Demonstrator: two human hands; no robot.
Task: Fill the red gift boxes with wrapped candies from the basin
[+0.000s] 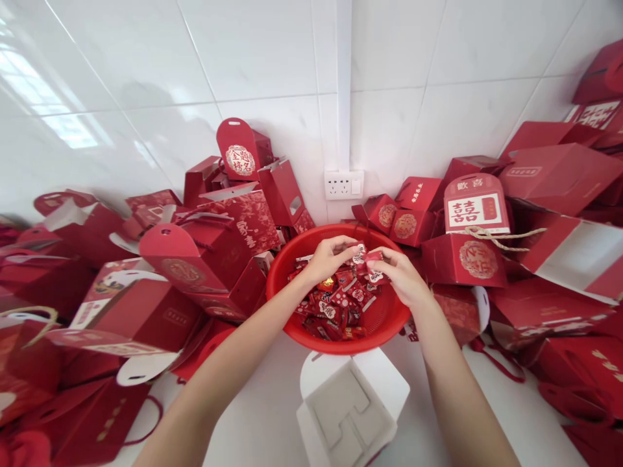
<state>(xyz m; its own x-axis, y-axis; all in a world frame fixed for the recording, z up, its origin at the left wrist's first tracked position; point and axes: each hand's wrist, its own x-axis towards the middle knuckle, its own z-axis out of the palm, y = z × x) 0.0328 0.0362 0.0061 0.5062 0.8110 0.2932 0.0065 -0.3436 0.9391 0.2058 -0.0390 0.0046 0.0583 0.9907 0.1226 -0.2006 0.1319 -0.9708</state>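
Note:
Both my hands are over a round red plastic basket (pixel 396 318) that holds many small wrapped candies (pixel 335 305), mostly red with white patterns. My left hand (pixel 331 261) pinches a red-and-white wrapped candy (pixel 359 254) between thumb and fingers. In my right hand (pixel 400 275) is another red wrapped candy (pixel 374 267), gripped by thumb and fingers. The two candies are side by side, close together or touching. In front of the basket stands an open cardboard box (pixel 353 408), its white flaps spread and its grey inside facing up with nothing in it.
Red gift boxes (pixel 195 259) are piled to the left, some open, some with cord handles. More red boxes (pixel 464 259) crowd the right side. Behind the basket a white tiled wall (pixel 272 65) carries a power socket (pixel 344 185) below a vertical cable duct (pixel 344 84).

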